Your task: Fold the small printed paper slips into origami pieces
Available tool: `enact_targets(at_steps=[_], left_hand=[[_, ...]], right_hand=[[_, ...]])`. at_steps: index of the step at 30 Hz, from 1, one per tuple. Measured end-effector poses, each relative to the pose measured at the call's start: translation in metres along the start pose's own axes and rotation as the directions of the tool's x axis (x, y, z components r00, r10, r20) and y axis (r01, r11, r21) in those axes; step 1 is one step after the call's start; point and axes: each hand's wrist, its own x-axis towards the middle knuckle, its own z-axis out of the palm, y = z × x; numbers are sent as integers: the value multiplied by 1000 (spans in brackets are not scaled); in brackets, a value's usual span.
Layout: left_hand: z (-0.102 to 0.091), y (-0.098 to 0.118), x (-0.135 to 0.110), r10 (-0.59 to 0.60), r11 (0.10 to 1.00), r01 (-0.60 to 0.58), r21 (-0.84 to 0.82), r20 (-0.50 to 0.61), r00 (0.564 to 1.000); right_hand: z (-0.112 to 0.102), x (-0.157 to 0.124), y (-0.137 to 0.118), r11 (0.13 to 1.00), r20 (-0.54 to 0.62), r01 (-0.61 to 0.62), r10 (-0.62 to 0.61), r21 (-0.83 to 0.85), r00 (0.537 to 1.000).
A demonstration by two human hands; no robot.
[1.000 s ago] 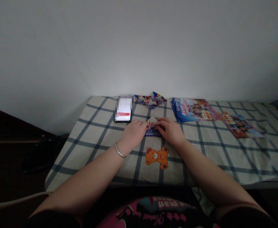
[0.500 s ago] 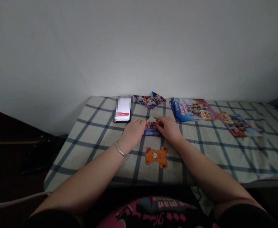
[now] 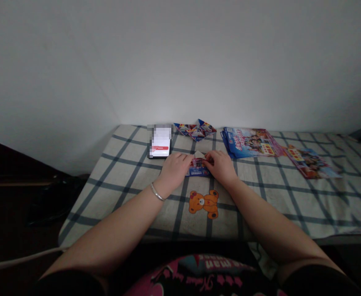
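Note:
A printed paper sheet, blue with coloured pictures, lies partly folded on the checked cloth in front of me. Its pale pointed top shows between my hands. My left hand grips the paper's left side, fingers bent over it, a silver bangle on the wrist. On the right side my right hand pinches the paper between thumb and fingers. Just beyond the hands, folded paper pieces in the same print lie near the wall. The fingers cover both side edges of the sheet.
A phone with a lit screen lies to the left of the folded pieces. Stacked printed flyers are at the right, with another flyer farther right. The checked tablecloth carries a bear picture. A wall rises behind.
Both hands stay on the paper with only slight finger movement. The whole view has shifted a few pixels; the phone, folded pieces and flyers lie as before.

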Motion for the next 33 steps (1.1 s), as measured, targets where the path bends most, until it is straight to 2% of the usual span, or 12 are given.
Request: enact_targets(at_steps=[7, 20, 26, 33], left_hand=[[6, 0, -2, 58, 998, -58, -7, -33, 998], [10, 0, -3, 41, 999, -43, -20, -87, 995], [10, 7, -6, 144, 988, -150, -46, -114, 983], [0, 16, -13, 202, 978, -203, -49, -28, 979]], right_hand=[[-3, 0, 6, 999, -7, -44, 44, -2, 999], [0, 3, 8, 999, 0, -51, 51, 6, 999], [-1, 3, 7, 999, -11, -52, 52, 1, 999], [-1, 3, 4, 997, -17, -68, 68, -24, 998]])
